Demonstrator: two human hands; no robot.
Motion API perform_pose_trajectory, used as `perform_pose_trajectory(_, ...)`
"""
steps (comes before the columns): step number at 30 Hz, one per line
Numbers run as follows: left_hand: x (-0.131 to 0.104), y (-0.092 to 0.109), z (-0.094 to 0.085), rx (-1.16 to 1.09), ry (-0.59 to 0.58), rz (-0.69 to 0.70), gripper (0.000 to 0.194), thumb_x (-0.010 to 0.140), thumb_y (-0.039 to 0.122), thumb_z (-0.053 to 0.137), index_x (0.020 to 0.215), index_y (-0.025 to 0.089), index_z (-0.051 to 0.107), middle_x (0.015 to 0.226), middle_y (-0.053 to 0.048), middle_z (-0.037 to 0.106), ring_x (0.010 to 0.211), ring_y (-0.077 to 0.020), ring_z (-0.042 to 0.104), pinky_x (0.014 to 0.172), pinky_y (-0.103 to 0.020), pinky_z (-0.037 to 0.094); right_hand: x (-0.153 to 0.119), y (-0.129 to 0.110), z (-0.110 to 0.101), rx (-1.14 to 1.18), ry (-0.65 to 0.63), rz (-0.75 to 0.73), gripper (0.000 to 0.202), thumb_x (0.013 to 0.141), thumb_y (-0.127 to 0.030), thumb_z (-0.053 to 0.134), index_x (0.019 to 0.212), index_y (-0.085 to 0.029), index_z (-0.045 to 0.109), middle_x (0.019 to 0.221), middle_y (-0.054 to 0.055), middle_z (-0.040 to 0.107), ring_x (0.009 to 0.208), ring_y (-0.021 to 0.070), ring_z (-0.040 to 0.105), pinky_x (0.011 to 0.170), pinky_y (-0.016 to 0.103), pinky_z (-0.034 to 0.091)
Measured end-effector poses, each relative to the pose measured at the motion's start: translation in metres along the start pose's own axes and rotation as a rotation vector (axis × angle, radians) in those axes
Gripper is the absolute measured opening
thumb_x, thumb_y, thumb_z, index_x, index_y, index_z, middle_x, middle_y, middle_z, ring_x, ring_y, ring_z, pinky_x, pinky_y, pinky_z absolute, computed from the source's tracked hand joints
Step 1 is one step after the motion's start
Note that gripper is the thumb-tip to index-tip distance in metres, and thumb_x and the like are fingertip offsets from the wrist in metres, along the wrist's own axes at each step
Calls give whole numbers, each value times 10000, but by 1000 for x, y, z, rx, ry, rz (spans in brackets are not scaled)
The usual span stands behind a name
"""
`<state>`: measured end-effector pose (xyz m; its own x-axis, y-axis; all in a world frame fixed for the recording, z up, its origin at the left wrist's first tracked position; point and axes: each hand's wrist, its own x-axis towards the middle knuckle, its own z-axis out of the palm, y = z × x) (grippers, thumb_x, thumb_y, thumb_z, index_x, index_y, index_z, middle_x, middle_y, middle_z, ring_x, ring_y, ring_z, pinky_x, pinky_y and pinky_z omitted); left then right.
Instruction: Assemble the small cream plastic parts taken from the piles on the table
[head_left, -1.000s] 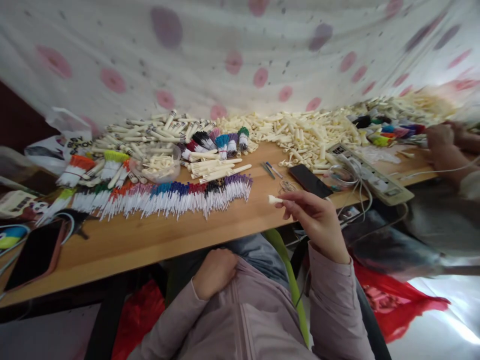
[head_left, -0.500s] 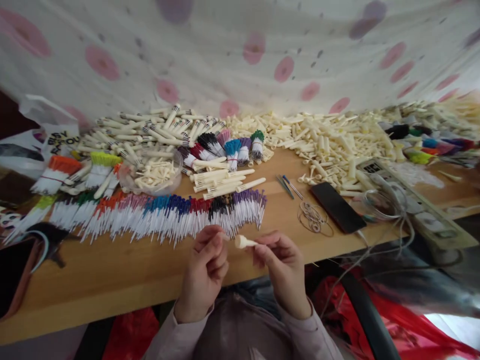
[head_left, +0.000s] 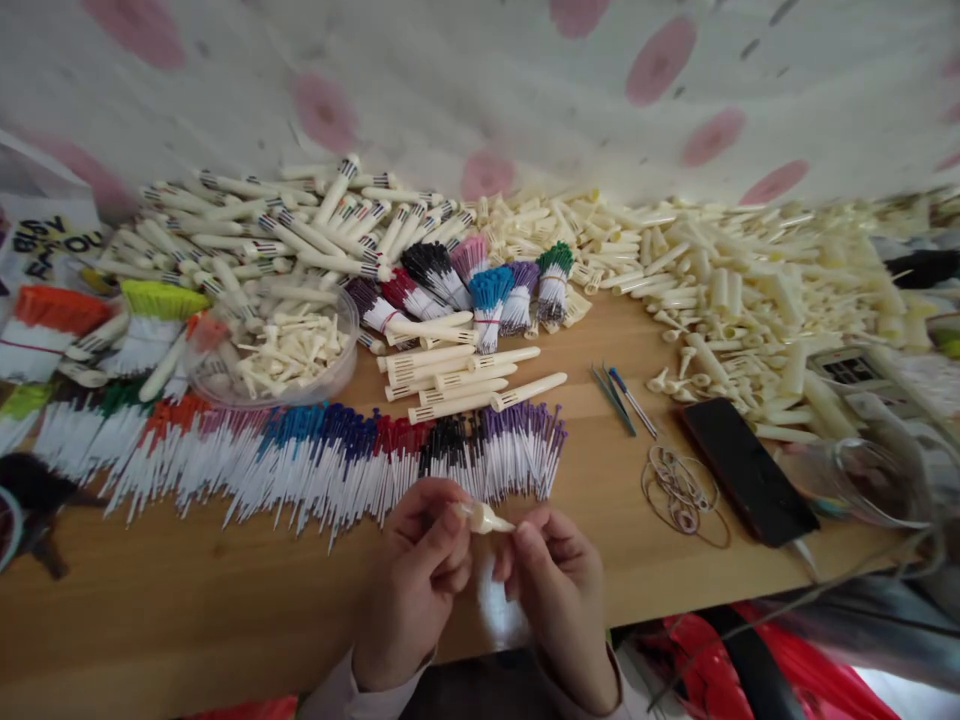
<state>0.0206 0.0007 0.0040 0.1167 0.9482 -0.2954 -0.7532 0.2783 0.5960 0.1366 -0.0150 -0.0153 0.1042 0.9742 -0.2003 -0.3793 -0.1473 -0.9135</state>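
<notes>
A small cream cone-shaped pen tip is held level above the table's front part. My right hand is closed on its narrow end with thumb and forefinger. My left hand pinches a small translucent piece against the wide end of the tip; how far it goes in, I cannot see. Just beyond my hands runs a row of pen refills with white tubes and coloured ends, sorted by colour. Behind them lie several cream slotted pen barrels.
A clear tub of cream tips stands left of the barrels. Bundled refills and heaps of pen parts line the back. To the right lie tweezers, a blue-ended thin rod, rubber bands and a phone with a cable.
The left hand's piece has come up against the tip's wide end, where a gap showed before. My hands are closer together. The whole view has shifted with my head.
</notes>
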Motion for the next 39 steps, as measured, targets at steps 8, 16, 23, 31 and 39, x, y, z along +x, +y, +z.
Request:
perform_pose_trajectory(8,2,-2,-2,-22,39,-78,66,787,327,774,800,268,748,479,112,258,397,-27,103,337,-91,198,-5,-6,-4,-440,-153,-114,498,1002,-411,449,554,-230,573,430,-21,552,387,133,508,431,238,378)
perform_pose_trajectory(16,3,-3,1,18,145,-130,148,707,366,832,775,258,756,457,116,306,387,-16,115,329,-83,214,-4,-10,-4,-713,-123,-321,81,935,-230,578,997,-282,587,815,4,708,699,179,675,600,244,515)
perform_pose_trajectory(23,5,-2,6,86,206,-85,162,653,359,869,696,242,766,440,104,376,374,-5,162,335,-83,230,-2,-10,-6,-906,-81,-493,49,965,-249,545,973,-241,592,718,-10,700,565,156,637,526,236,449)
perform_pose_trajectory(31,6,1,6,122,259,-78,190,580,374,903,637,234,787,388,85,421,354,1,229,336,-89,239,-3,-11,-9,-838,-210,-328,187,1011,-282,448,915,-230,600,663,-16,648,555,142,597,500,225,396)
perform_pose_trajectory(39,3,-2,4,137,254,-112,199,549,371,918,629,241,791,449,36,590,358,-4,352,355,-95,280,-4,-12,-10,-855,-218,-398,130,994,-273,470,956,-234,588,732,-3,662,630,164,610,558,251,412)
